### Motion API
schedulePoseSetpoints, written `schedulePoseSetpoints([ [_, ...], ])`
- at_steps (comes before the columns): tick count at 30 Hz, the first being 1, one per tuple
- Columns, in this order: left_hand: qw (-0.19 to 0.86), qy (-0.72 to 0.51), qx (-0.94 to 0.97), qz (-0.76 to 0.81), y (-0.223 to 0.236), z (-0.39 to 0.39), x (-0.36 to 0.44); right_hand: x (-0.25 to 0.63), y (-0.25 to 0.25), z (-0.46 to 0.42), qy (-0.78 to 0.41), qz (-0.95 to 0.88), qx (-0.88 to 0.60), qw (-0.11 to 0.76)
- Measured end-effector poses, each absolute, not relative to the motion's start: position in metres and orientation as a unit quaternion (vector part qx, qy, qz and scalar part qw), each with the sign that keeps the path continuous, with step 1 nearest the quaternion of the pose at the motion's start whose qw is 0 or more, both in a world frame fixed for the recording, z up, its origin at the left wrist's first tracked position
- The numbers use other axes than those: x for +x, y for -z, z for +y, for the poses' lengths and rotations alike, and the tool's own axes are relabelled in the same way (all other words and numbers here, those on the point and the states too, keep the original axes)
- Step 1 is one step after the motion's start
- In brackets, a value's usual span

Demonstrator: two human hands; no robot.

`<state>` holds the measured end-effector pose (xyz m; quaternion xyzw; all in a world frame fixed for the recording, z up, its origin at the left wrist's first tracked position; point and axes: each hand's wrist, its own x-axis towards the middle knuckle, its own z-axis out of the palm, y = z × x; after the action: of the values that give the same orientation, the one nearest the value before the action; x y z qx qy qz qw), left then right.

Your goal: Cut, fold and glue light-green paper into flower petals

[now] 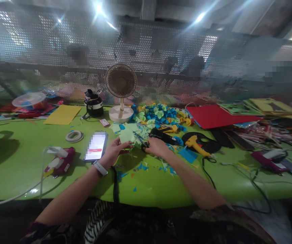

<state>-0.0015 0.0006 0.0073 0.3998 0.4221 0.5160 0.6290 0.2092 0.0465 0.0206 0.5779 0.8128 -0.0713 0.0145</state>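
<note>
My left hand (115,151) pinches the near edge of a pale green sheet of paper (127,133). To its right, my right hand (156,147) is closed around the dark handles of a pair of scissors (144,145), whose blades point up and left beside the sheet. Small blue, green and yellow paper scraps (142,166) lie around both hands. Beyond them rises a heap of folded paper flowers (161,113) in blue, green and yellow. A black cylindrical thing (163,136) lies just past my right hand.
A lit phone (95,146) lies left of my left hand, near a tape roll (74,136) and a purple power strip (61,162). A small fan (121,81) stands behind. At right are a yellow glue gun (196,145) and a red sheet (219,116).
</note>
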Motion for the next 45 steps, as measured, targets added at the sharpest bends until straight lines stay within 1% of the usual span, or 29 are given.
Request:
schedulePoseSetpoints([
  [8, 0.63, -0.516, 0.402, 0.419, -0.003, 0.001, -0.003, 0.225, -0.034, 0.038, 0.105, 0.807, 0.579, 0.047],
  [14, 0.626, -0.511, 0.406, 0.425, 0.001, 0.004, -0.004, 0.227, -0.037, 0.033, 0.09, 0.806, 0.582, 0.064],
  [22, 0.625, -0.518, 0.411, 0.414, 0.002, 0.003, -0.002, 0.232, -0.033, 0.035, 0.07, 0.798, 0.595, 0.06],
  [33, 0.63, -0.527, 0.389, 0.417, -0.004, -0.001, 0.0, 0.245, -0.03, 0.043, 0.095, 0.797, 0.594, 0.06],
  [35, 0.628, -0.53, 0.387, 0.419, -0.005, -0.001, 0.0, 0.248, -0.031, 0.045, 0.131, 0.793, 0.593, 0.046],
  [38, 0.629, -0.528, 0.387, 0.419, -0.004, 0.0, -0.001, 0.252, -0.035, 0.046, 0.262, 0.76, 0.595, -0.001],
  [41, 0.633, -0.529, 0.381, 0.418, -0.002, 0.002, -0.001, 0.255, -0.038, 0.044, 0.385, 0.712, 0.583, -0.066],
  [45, 0.63, -0.537, 0.373, 0.419, -0.002, 0.002, -0.002, 0.249, -0.041, 0.037, 0.491, 0.667, 0.538, -0.158],
])
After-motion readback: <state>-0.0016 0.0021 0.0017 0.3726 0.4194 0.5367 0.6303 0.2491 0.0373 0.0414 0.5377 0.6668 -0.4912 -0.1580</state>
